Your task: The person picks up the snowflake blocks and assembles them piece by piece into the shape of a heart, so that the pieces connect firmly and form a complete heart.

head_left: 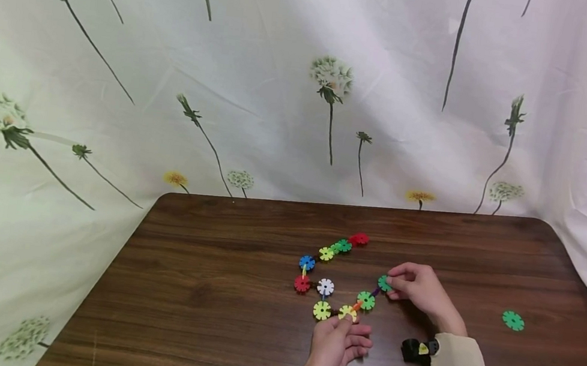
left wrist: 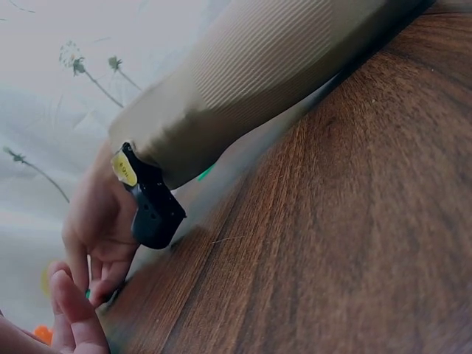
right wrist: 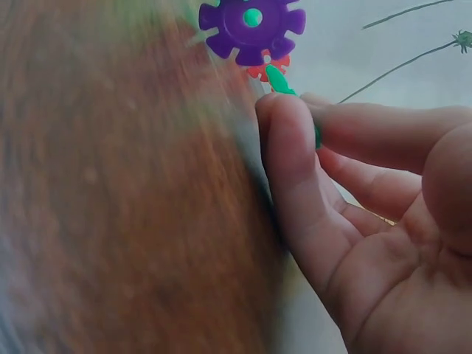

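A chain of notched plastic snowflake discs lies on the table, slotted together. My right hand (head_left: 420, 288) pinches the green snowflake disc (head_left: 384, 283) at the chain's right end between thumb and fingertips. In the right wrist view a purple disc (right wrist: 252, 31) joins that green one, with an orange-red disc (right wrist: 274, 66) behind. At the chain's near bend my left hand (head_left: 335, 348) holds the edge of a yellow disc (head_left: 347, 312) with its thumb over it, the other fingers stretched rightward. Between the hands are an orange disc (head_left: 357, 305) and a light green disc (head_left: 366, 300).
The chain runs on through a white disc (head_left: 326, 287), a blue disc (head_left: 307, 262) and a red far end (head_left: 359, 239). A loose green disc (head_left: 513, 320) lies at right on the brown wooden table (head_left: 191, 316). Patterned cloth (head_left: 283, 85) hangs behind.
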### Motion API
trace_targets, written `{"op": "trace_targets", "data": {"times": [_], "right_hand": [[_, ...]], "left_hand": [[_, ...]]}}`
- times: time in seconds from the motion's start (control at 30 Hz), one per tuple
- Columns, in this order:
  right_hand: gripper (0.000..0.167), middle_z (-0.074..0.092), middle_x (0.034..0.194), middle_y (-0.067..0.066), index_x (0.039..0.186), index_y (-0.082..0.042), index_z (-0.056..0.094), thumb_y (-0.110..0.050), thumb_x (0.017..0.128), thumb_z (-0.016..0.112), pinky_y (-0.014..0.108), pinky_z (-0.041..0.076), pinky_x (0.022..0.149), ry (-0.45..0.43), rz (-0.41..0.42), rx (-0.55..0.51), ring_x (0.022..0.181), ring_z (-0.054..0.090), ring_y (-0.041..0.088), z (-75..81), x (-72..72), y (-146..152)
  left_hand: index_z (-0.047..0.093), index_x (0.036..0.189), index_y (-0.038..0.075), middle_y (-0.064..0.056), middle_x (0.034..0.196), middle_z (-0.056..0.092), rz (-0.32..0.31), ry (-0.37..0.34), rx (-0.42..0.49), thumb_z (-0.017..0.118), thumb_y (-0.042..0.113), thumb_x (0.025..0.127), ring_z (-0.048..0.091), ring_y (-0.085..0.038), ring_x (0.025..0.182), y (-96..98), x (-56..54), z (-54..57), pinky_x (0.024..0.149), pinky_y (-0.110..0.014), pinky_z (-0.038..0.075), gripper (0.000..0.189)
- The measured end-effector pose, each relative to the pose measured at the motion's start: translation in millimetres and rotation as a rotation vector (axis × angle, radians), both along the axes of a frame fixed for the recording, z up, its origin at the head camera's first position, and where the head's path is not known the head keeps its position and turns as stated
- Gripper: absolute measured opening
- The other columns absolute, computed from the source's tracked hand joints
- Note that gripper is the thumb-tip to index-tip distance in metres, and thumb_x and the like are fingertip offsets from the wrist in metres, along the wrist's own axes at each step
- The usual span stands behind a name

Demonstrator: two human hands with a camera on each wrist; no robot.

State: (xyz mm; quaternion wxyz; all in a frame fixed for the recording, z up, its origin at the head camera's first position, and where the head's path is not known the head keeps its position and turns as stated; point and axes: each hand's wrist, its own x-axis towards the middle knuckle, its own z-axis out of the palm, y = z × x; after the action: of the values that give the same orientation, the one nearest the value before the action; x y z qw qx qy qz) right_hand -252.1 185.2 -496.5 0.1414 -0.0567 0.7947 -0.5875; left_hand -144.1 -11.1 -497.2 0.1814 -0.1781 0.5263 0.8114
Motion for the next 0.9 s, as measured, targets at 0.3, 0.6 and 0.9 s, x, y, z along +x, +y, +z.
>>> {"op": "trace_targets", "data": {"times": [0.3,0.6,0.9], "right_hand": [[0.024,0.070,0.087,0.014,0.108,0.014,0.058,-0.004,0.092,0.061,0.031,0.060,0.067,-0.030,0.027,-0.026,0.070,0.070,0.016,0.5,0.0,0.5],[0.023,0.071,0.086,0.013,0.106,0.012,0.061,-0.006,0.092,0.061,0.031,0.060,0.066,-0.047,0.031,-0.016,0.070,0.070,0.016,1.8,1.3,-1.6],[0.023,0.072,0.086,0.015,0.105,0.013,0.062,-0.006,0.092,0.063,0.032,0.060,0.066,-0.043,0.047,-0.009,0.070,0.071,0.017,0.1,2.6,-1.3]], "left_hand": [[0.052,0.120,-0.007,-0.011,0.097,0.073,0.002,-0.018,-0.010,0.041,0.020,0.104,0.067,-0.012,0.073,0.1,-1.2,2.3,0.066,-0.024,0.055,0.033],[0.052,0.120,-0.008,-0.011,0.096,0.072,0.007,-0.008,-0.011,0.042,0.019,0.103,0.066,-0.011,0.072,0.4,-0.6,1.9,0.066,-0.024,0.055,0.033],[0.052,0.114,-0.007,-0.006,0.087,0.072,0.015,-0.009,-0.011,0.044,0.017,0.102,0.064,-0.009,0.067,0.7,-1.1,-0.1,0.063,-0.022,0.053,0.029]]}}
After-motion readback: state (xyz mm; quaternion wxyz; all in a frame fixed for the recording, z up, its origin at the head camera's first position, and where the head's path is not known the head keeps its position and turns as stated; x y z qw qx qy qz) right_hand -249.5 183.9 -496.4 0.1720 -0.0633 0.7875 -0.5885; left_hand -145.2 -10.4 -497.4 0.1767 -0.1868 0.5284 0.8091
